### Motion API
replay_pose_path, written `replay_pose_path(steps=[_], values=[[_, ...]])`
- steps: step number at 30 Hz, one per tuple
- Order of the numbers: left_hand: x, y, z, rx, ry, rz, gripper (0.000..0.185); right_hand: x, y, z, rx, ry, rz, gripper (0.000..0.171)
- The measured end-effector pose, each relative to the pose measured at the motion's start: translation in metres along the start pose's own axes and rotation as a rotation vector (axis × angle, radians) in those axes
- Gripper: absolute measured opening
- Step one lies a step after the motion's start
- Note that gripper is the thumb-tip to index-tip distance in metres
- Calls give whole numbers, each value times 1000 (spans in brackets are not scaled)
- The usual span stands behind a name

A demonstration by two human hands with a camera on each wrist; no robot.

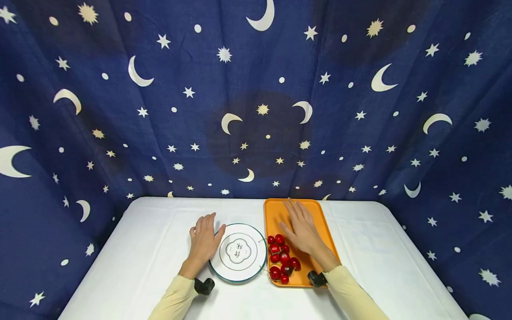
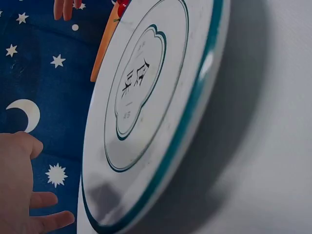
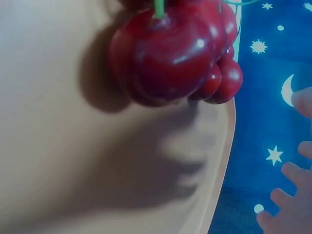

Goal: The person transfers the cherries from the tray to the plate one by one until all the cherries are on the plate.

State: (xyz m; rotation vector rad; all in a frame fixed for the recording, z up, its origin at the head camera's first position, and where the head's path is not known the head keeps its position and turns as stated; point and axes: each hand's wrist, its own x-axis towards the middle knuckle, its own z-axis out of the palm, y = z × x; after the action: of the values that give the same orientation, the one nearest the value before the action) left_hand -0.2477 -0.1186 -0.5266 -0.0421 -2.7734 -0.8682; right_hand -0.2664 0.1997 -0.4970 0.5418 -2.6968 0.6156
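Head view overhead, wrist views close

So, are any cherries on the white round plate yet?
No, the white round plate is bare; the red cherries lie in the orange tray.

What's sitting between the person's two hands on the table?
In the head view, the white plate with a teal rim and the pile of red cherries on the orange tray lie between the left hand and right hand.

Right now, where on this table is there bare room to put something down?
The white table lies bare right of the orange tray and left of the left hand. The plate is bare too. The tray's far half lies under the right hand; its near left is crowded with cherries.
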Motion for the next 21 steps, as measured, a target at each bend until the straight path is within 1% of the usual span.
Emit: replay_pose_path(steps=[4,7,12,14,17,21], values=[[0,-3,2,-23,3,-25,54,1,-3,2,39,-38,-4,66],[-1,-5,4,-31,4,-34,47,1,-8,2,75,-82,-19,61],[-3,-7,6,-43,-13,-51,40,0,-14,4,157,-152,-49,54],[-3,-9,7,-43,-24,-51,36,0,-15,5,176,-166,-58,52],[-3,-10,8,-41,-41,-48,33,-1,-18,7,176,-188,-66,49],[-2,-13,9,-32,-40,-15,29,-1,-21,10,181,-215,-77,47]])
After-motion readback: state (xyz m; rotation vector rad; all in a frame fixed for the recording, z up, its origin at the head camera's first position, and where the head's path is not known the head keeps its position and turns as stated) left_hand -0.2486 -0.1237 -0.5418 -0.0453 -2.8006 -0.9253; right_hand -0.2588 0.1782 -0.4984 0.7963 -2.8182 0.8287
